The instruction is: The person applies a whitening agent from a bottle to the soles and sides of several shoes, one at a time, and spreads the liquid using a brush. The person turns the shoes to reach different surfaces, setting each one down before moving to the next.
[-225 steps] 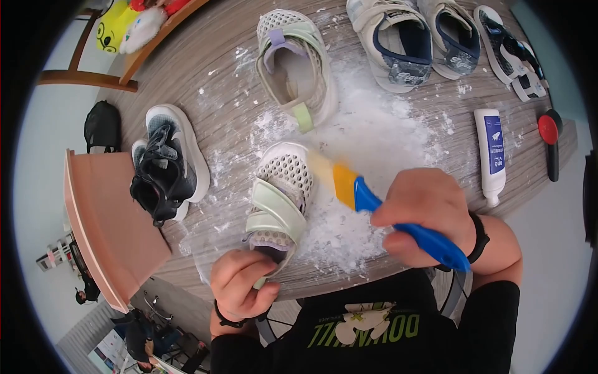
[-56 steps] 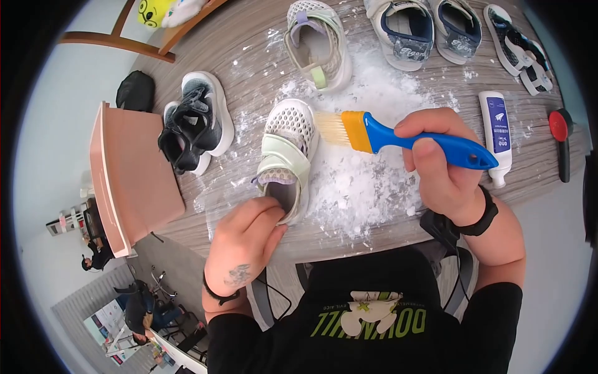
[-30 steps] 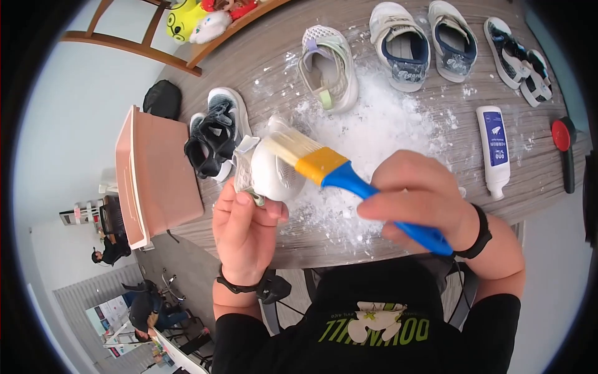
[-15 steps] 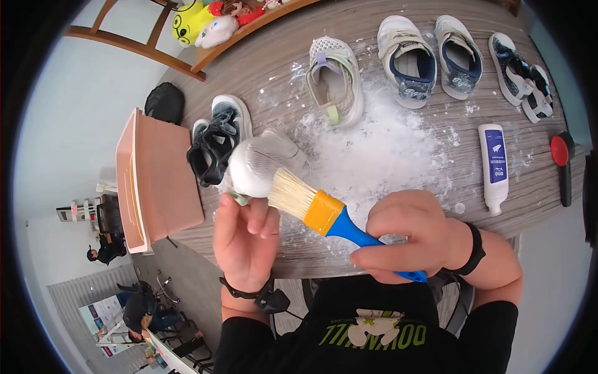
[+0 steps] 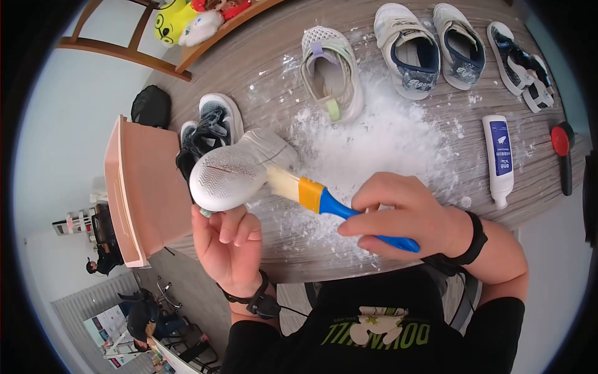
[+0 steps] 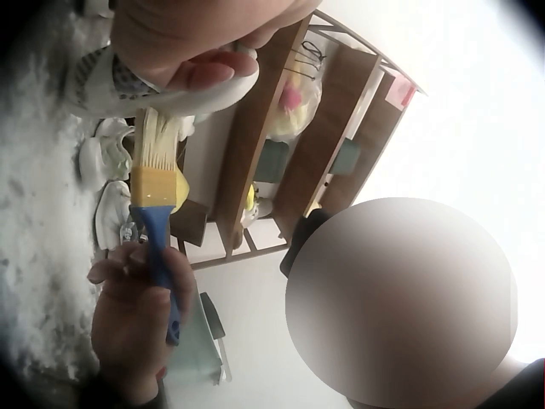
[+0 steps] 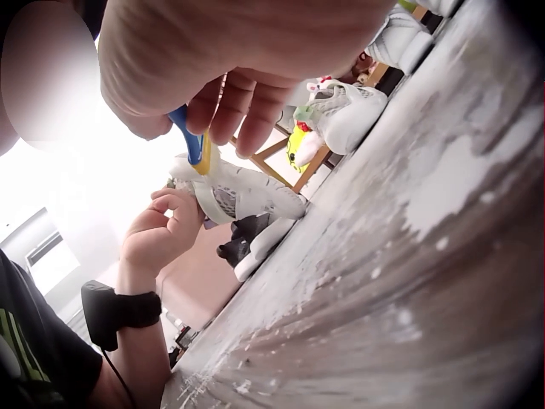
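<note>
A small white shoe (image 5: 227, 173) is tilted with its patterned sole facing the head camera. My left hand (image 5: 230, 252) grips it by the heel end, palm turned up. In the right wrist view the toe of the shoe (image 7: 277, 200) points down at the tabletop. A flat paintbrush (image 5: 310, 194) with a blue handle and yellow band is held in my right hand (image 5: 414, 218), thumb and fingers round the handle. Its pale bristles meet the edge of the sole. The matching shoe (image 5: 330, 75) with a green heel tab stands upright farther back.
White powder (image 5: 386, 149) is spread over the wooden table. Black shoes (image 5: 212, 128) stand at the left near a pink bin (image 5: 149, 193). Navy-lined shoes (image 5: 411, 53) and sandals (image 5: 520, 65) line the back right, with a white tube (image 5: 499, 162) and a red-and-black scoop (image 5: 562, 149) nearer.
The shoe stood upright on the table under the left hand; it has been lifted and turned sole up, then drawn left. The brush has come across to its sole.
</note>
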Tool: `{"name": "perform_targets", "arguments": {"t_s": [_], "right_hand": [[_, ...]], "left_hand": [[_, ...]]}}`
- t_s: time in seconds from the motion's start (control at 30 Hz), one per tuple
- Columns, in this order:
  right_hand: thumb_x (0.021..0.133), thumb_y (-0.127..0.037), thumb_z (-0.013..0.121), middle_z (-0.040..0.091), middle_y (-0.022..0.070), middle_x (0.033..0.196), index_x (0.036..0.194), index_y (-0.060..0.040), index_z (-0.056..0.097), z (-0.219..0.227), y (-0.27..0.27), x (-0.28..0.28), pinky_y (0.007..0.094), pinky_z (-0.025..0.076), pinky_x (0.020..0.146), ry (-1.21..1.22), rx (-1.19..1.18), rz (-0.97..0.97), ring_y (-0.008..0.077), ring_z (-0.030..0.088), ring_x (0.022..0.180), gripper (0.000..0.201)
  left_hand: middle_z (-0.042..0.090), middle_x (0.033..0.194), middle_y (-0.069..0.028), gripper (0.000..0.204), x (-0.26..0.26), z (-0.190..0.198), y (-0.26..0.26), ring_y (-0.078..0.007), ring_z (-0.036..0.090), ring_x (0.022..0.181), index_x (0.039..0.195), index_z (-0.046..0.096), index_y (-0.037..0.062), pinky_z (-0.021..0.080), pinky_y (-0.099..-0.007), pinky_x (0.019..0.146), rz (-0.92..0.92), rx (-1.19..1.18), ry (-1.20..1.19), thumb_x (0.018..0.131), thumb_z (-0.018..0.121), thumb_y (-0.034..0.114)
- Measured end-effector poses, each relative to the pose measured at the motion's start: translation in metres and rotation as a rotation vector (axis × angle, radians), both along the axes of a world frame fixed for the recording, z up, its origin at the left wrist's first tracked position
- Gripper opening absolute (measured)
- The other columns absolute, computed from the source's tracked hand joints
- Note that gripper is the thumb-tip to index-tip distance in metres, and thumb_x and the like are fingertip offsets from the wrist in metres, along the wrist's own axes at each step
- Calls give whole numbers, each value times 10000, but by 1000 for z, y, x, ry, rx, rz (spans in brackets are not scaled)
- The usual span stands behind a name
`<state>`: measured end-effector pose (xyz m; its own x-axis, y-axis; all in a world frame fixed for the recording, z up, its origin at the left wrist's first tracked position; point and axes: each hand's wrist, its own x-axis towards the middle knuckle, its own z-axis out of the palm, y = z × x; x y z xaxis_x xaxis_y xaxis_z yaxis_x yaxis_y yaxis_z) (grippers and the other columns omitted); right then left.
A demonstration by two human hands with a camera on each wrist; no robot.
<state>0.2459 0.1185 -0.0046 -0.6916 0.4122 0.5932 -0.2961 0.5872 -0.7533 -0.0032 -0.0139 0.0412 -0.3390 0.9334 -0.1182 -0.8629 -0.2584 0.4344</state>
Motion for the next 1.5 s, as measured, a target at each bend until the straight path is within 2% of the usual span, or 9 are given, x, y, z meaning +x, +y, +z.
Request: {"name": "perform_targets", "arguments": {"t_s": [0.2,0.57,0.9,1.1,1.17,1.27,1.37,1.43,1.5], "right_hand": [[772,-68,755,602,67,960,1101,-125,664,-9,2,-5,353,505,687,-298,-80,-180,261,617,811,346],[822,-48,725,608,75,973,1145,-95,651,-7,4,-2,333,494,755,-213,-290,-148,240,612,858,335],[886,-49,683,630,50,1031,1194,-61,641,-7,6,2,292,488,824,-163,-536,-180,160,599,911,311],[958,-92,616,647,45,1038,1226,-30,625,-6,11,10,257,526,744,115,-914,-142,100,588,906,275],[990,-204,602,648,81,1020,1247,6,598,-8,16,13,253,528,691,196,-874,-137,115,596,903,332],[1009,-332,573,646,93,1019,1250,39,575,-5,19,15,268,527,674,296,-855,-177,136,605,892,442],[1016,-321,562,648,87,1012,1238,30,589,-3,23,18,267,522,668,366,-875,-170,136,602,884,416],[1024,-318,547,647,80,1002,1232,25,597,-1,25,20,265,519,663,358,-857,-259,131,601,876,404],[1031,-318,532,648,74,992,1226,20,605,1,26,21,263,517,660,320,-843,-350,127,600,870,396]], "left_hand": [[639,1113,-71,237,-2,-2,2,-103,473,651,1150,590,34,395,-265,577,1,0,-31,1042,484,216],[629,1112,-100,243,3,0,2,-110,476,642,1195,548,6,407,-276,581,20,-14,-47,1043,435,157],[647,1041,-128,249,-12,4,-7,-82,455,488,1136,555,-38,363,-238,461,91,20,25,975,424,100],[643,952,-107,258,-10,0,-6,-96,446,464,1084,584,-1,342,-252,420,113,-31,50,929,445,151],[620,832,-65,207,0,10,-2,-88,393,434,1000,592,18,293,-243,396,171,-146,28,916,451,144],[610,803,-45,214,-1,8,-2,-94,393,434,985,596,46,283,-243,390,155,-148,28,931,453,196],[614,809,-25,221,3,9,1,-99,395,432,984,603,75,283,-250,387,155,-169,40,946,455,236],[635,1085,-106,369,-12,-5,-6,-192,560,615,1168,593,63,355,-301,374,10,-44,76,947,414,299],[636,1243,-156,468,-16,-11,-8,-259,650,767,1272,580,51,431,-350,418,-62,19,75,949,393,334]]}}
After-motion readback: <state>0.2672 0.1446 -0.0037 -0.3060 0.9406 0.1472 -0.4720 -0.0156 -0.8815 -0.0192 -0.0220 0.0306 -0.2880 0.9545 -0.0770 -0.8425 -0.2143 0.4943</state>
